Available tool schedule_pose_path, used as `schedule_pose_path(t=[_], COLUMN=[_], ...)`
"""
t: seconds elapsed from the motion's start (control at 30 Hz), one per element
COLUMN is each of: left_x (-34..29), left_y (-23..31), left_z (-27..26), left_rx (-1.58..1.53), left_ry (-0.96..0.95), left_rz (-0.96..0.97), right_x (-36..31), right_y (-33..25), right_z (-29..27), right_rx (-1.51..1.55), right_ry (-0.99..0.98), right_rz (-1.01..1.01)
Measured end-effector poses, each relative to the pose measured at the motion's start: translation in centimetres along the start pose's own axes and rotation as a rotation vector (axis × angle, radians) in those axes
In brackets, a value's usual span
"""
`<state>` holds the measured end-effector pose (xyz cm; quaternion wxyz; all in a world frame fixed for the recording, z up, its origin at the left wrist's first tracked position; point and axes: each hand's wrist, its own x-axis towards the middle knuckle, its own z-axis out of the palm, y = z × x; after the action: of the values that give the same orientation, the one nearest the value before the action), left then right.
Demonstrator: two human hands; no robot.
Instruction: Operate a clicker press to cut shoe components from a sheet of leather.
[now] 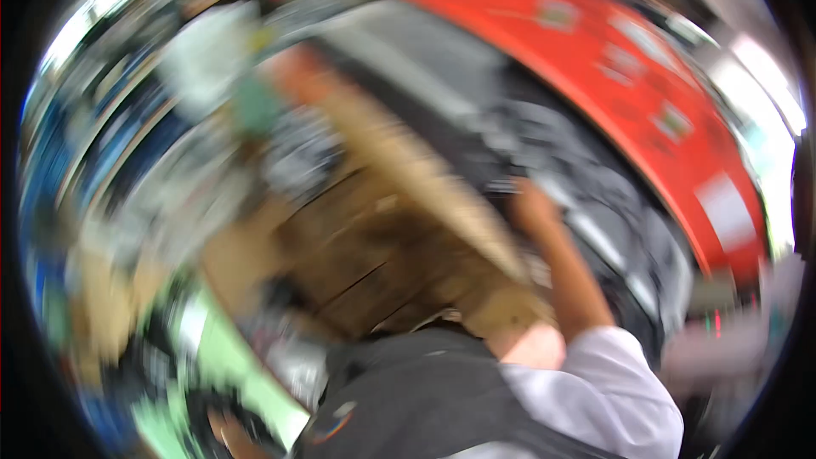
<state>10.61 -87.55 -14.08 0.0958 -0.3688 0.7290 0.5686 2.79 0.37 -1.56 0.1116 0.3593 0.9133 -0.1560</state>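
Observation:
The whole picture is smeared by motion. My right hand (531, 206) reaches out at right of centre, over the edge of a long dark machine or bench (552, 144) with grey parts along it. Something dark lies at its fingertips, too blurred to name. At the lower left edge, part of my left hand (231, 435) shows beside a black, soft-looking item (223, 404) on a light green surface (246, 374). Whether it grips that item cannot be made out, as the fingers of both hands are blurred.
A long red panel (595, 68) with pale labels runs behind the dark machine. Below its wooden-looking edge (399, 153) are brown cardboard pieces (357, 238). Clear plastic bags (302, 153) and shelves (127, 144) with blue things stand at the left.

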Motion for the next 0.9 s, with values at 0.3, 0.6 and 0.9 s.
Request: schedule_pose_path(t=[0.3,0.6,0.9], left_x=[-13.6,-25.2,-31.9], left_y=[27.4,32.3,30.0], left_z=[60.2,80.7,83.9], left_rx=[0.428,0.246,0.687], left_ry=[-0.183,-1.105,-1.404], left_rz=[0.973,1.427,1.414], right_x=[-3.5,-5.1,-4.7], right_y=[12.9,30.7,36.3], right_z=[-5.7,-8.4,-10.8], right_rx=[1.008,1.928,0.264], right_ry=[0.071,0.578,0.364], right_rz=[0.099,0.259,0.485])
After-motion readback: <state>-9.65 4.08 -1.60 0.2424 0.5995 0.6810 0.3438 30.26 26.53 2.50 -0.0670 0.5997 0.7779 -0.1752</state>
